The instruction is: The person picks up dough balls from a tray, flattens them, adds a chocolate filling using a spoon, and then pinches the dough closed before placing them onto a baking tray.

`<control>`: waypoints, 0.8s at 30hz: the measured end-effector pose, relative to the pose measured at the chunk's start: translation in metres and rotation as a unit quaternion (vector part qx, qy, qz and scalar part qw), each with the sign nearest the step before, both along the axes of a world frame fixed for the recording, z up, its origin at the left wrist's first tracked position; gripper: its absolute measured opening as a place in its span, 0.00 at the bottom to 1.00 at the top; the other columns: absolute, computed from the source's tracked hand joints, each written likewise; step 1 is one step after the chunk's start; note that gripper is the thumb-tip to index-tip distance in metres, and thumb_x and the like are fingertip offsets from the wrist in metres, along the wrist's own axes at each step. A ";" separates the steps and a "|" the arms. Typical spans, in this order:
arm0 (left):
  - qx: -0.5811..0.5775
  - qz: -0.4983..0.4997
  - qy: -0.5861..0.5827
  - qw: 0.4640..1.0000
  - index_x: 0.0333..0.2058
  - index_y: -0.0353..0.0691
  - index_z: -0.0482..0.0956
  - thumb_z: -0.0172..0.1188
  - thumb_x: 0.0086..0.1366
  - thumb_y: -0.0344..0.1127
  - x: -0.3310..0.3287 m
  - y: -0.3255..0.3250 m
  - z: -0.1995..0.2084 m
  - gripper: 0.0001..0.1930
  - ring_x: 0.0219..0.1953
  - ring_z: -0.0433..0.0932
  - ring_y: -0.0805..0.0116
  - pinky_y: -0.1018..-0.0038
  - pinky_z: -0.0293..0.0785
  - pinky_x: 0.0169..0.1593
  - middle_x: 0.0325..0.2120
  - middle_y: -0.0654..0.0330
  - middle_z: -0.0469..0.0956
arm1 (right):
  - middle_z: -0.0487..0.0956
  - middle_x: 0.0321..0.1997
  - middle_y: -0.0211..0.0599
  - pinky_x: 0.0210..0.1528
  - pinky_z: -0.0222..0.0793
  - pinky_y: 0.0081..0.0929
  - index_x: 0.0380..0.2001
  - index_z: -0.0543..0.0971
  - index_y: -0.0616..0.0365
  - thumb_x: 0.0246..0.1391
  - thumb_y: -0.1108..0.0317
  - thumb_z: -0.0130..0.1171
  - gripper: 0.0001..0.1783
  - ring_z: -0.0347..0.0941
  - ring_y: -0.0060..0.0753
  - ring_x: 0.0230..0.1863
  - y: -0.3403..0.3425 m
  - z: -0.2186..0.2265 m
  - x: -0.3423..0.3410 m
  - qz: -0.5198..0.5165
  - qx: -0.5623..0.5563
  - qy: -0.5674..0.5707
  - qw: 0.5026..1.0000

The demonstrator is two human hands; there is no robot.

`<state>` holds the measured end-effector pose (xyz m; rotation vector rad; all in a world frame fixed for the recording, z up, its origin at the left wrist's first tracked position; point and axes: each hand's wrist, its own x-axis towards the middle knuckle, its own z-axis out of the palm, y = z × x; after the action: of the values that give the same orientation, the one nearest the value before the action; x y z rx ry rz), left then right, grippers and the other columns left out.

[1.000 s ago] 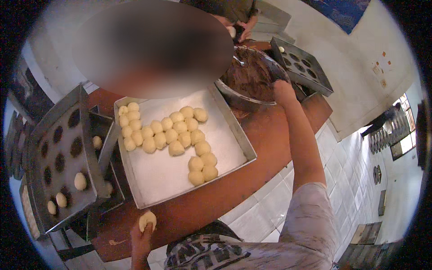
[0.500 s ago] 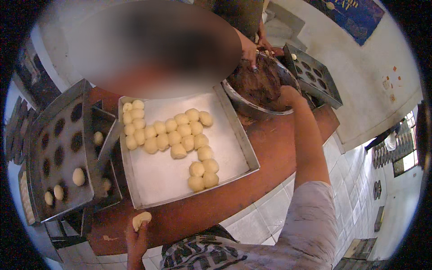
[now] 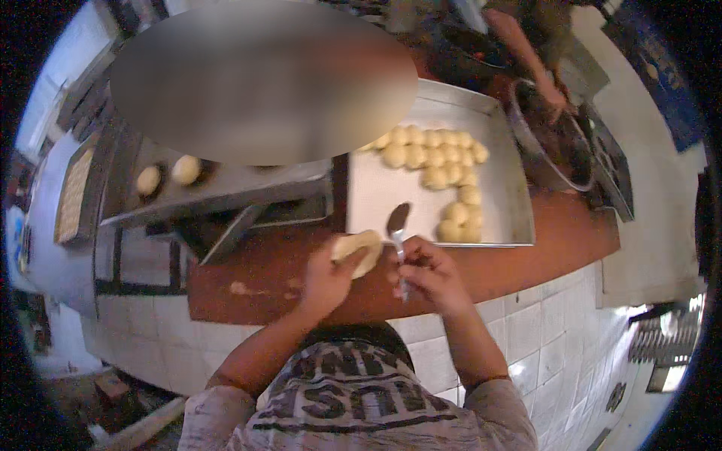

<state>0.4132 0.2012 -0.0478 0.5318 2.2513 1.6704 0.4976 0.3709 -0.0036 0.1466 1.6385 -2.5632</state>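
Note:
My left hand (image 3: 325, 279) is closed on a flattened round of pale dough (image 3: 367, 242), its thumb pressed over the upper face. Just to the right, my right hand (image 3: 435, 276) grips a metal spoon (image 3: 398, 237) by its handle. A dark brown filling (image 3: 399, 216) sits in the spoon's bowl. Spoon and dough are close together over the table's near edge, with a small gap between them. Beyond my hands, a shallow metal tray (image 3: 380, 192) carries several rows of pale dough balls (image 3: 435, 156).
At the right, a metal bowl (image 3: 520, 129) contains dark filling, and another person's hand (image 3: 555, 99) reaches into it. A dimpled baking pan (image 3: 226, 197) with dough balls stands at the left on the brown table (image 3: 263, 297). A blurred patch hides the upper left.
My right hand has come back from the bowl with filling on the spoon. My left hand has raised the dough toward it. The view has swung left.

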 end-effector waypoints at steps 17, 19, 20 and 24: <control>0.410 0.139 -0.357 0.828 0.40 0.33 0.70 0.53 0.55 0.26 0.017 -0.151 -0.032 0.13 0.48 0.71 0.61 0.64 0.68 0.52 0.42 0.55 0.72 | 0.76 0.38 0.45 0.40 0.70 0.28 0.49 0.72 0.61 0.45 0.79 0.55 0.23 0.74 0.40 0.37 -0.167 -0.087 -0.005 -0.079 0.574 0.201 0.790; 0.512 0.103 -0.392 0.757 0.44 0.31 0.68 0.49 0.54 0.26 0.013 -0.154 -0.037 0.17 0.50 0.69 0.62 0.65 0.65 0.55 0.44 0.54 0.71 | 0.75 0.41 0.46 0.42 0.70 0.30 0.49 0.72 0.59 0.43 0.80 0.55 0.25 0.74 0.43 0.39 -0.162 -0.098 -0.004 -0.097 0.606 0.271 0.742; 0.524 0.109 -0.399 0.745 0.43 0.31 0.68 0.48 0.53 0.25 0.009 -0.157 -0.037 0.17 0.50 0.68 0.61 0.64 0.64 0.55 0.45 0.53 0.70 | 0.74 0.42 0.46 0.43 0.70 0.32 0.49 0.72 0.58 0.42 0.80 0.55 0.26 0.73 0.44 0.40 -0.158 -0.102 -0.001 -0.084 0.613 0.259 0.742; 0.524 0.132 -0.357 0.762 0.46 0.30 0.66 0.46 0.49 0.23 0.004 -0.167 -0.035 0.21 0.52 0.67 0.59 0.63 0.62 0.58 0.47 0.53 0.69 | 0.74 0.42 0.45 0.48 0.67 0.36 0.50 0.72 0.53 0.42 0.79 0.55 0.27 0.70 0.47 0.44 -0.123 -0.105 0.022 0.028 0.649 0.112 0.752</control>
<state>0.4175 0.0341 -0.0825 -0.2607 0.7341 2.5930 0.5198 0.2483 -0.1083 -0.1351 3.0663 -0.9224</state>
